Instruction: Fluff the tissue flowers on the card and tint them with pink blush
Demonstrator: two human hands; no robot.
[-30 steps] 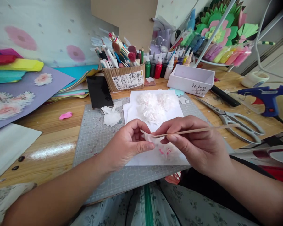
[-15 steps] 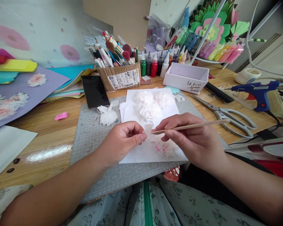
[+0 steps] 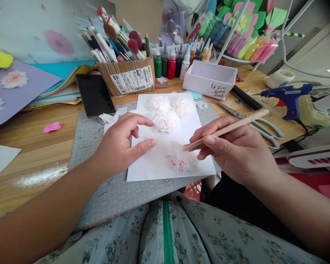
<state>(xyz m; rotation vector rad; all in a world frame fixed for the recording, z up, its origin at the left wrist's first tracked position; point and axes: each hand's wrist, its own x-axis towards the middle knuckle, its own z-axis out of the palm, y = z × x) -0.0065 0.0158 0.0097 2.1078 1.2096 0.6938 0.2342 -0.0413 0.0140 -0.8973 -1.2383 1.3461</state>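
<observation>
Wooden stick (image 3: pixel 238 124) slants through the right hand (image 3: pixel 236 152), pinched between thumb and fingers, its narrow end pointing down-left above the white paper (image 3: pixel 143 163), close to a pink-flecked tissue clump (image 3: pixel 181 163). From where I stand, the right wrist comes in low from the side, fingers curled. Across from it the left hand (image 3: pixel 121 143) hovers palm inward, thumb and forefinger spread, nothing between them; half a second ago they were nearly together beside the stick's tip. White ruffled flowers (image 3: pixel 165 119) lie further up the paper, on the cutting mat (image 3: pixel 118 194) covering the bench (image 3: pixel 33 150).
</observation>
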